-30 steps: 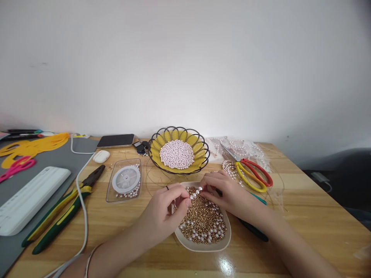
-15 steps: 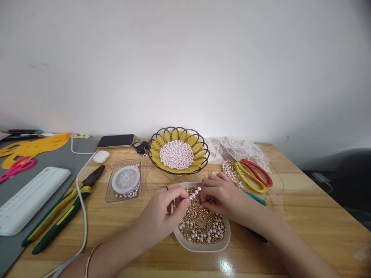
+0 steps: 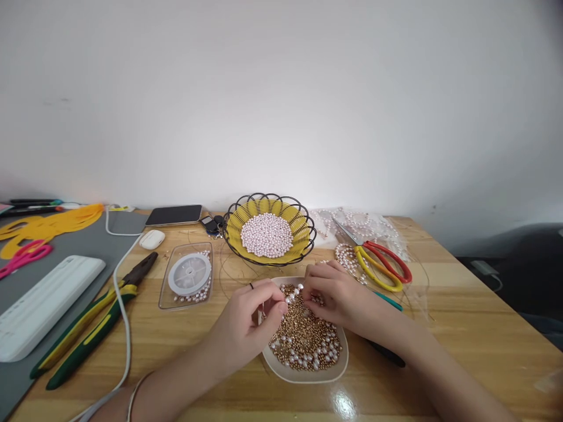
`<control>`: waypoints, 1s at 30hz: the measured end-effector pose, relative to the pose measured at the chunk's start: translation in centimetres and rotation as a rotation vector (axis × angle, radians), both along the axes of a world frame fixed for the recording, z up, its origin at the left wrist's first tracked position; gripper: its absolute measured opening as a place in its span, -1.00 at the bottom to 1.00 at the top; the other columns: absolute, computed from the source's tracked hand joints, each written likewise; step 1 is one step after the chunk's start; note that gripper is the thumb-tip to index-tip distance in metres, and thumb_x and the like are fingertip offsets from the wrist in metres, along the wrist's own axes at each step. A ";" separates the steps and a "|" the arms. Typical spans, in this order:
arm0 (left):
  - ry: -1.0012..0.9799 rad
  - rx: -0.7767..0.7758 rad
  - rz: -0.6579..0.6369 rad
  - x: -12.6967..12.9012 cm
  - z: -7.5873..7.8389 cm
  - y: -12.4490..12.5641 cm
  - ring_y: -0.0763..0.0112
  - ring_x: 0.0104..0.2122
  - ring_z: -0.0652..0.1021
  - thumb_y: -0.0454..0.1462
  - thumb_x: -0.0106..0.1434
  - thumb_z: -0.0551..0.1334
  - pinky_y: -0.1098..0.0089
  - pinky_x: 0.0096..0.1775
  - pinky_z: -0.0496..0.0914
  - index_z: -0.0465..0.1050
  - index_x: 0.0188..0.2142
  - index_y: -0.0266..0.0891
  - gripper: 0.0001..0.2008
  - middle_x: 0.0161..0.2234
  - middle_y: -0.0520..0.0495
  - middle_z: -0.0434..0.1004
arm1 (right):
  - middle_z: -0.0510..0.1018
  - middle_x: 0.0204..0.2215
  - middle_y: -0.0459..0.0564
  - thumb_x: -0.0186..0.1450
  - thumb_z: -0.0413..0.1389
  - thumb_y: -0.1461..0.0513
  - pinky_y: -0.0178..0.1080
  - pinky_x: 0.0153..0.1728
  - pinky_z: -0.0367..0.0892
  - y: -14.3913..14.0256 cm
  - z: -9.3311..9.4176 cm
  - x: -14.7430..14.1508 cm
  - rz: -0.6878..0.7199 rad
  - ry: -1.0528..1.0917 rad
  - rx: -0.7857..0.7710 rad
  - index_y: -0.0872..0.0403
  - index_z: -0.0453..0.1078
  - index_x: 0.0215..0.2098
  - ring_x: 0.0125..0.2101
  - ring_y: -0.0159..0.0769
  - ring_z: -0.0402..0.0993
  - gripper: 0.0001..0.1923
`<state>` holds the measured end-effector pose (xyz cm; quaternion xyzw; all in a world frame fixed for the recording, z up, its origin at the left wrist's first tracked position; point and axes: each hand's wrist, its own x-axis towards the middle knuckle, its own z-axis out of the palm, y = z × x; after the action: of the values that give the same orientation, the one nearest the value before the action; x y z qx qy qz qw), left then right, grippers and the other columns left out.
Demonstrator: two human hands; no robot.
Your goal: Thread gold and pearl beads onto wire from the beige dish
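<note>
Both hands' grip (image 3: 294,295) on bead strand (image 3: 294,293) over white dish (image 3: 308,373); scissors (image 3: 379,262) beside

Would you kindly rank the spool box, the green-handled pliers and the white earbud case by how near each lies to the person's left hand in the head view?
1. Spool box: just left of the left hand, nearest.
2. Green-handled pliers: further left, by the white cable.
3. White earbud case: back left, near the grey mat, farthest.
</note>
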<state>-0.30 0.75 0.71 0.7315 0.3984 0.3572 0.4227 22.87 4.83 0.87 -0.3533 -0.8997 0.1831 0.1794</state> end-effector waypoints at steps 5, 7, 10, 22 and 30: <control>-0.007 -0.016 -0.010 -0.1 -0.1 0.1 0.43 -0.43 0.40 -0.34 0.41 0.11 0.46 -0.40 0.24 0.32 -0.38 -0.21 -0.81 -0.45 0.06 0.33 | 0.56 -0.36 -0.03 0.36 0.10 0.34 -0.17 -0.26 0.37 0.0 0.8 0.1 -0.102 0.403 -0.095 0.01 0.37 -0.34 -0.31 -0.21 0.50 -0.87; -0.004 -0.013 -0.014 -0.1 -0.1 0.1 0.43 -0.43 0.40 -0.34 0.41 0.11 0.45 -0.39 0.24 0.32 -0.38 -0.21 -0.81 -0.45 0.06 0.33 | 0.56 -0.40 -0.06 0.35 0.16 0.30 -0.21 -0.31 0.39 0.0 0.7 0.1 -0.172 0.584 -0.197 0.00 0.38 -0.36 -0.36 -0.25 0.50 -0.87; -0.003 -0.006 -0.014 -0.1 -0.1 0.0 0.44 -0.43 0.40 -0.34 0.41 0.12 0.45 -0.39 0.24 0.33 -0.38 -0.22 -0.81 -0.45 0.06 0.34 | 0.57 -0.40 -0.06 0.32 0.26 0.25 -0.24 -0.30 0.44 0.1 0.5 0.1 -0.228 0.805 -0.358 0.01 0.46 -0.35 -0.35 -0.28 0.52 -0.91; 0.001 0.002 -0.020 -0.1 -0.1 0.0 0.44 -0.44 0.41 -0.35 0.39 0.12 0.45 -0.39 0.25 0.34 -0.39 -0.22 -0.82 -0.47 0.05 0.36 | 0.59 -0.53 -0.12 0.05 0.51 0.10 -0.42 -0.47 0.46 0.3 0.1 -0.4 -0.295 1.159 -0.890 0.00 0.65 -0.44 -0.54 -0.46 0.45 -0.78; 0.006 0.024 -0.016 -0.1 -0.2 0.0 0.43 -0.43 0.43 -0.36 0.37 0.13 0.44 -0.39 0.26 0.35 -0.38 -0.22 -0.84 -0.46 0.04 0.37 | 0.59 -0.49 -0.14 0.07 0.50 0.15 -0.48 -0.41 0.52 0.5 -0.4 -0.1 -0.317 1.214 -1.076 0.01 0.66 -0.37 -0.53 -0.51 0.48 -0.79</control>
<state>-0.38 0.77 0.54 0.7409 0.3892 0.3563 0.4155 22.77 5.31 0.46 -0.3535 -0.3751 0.7204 0.4641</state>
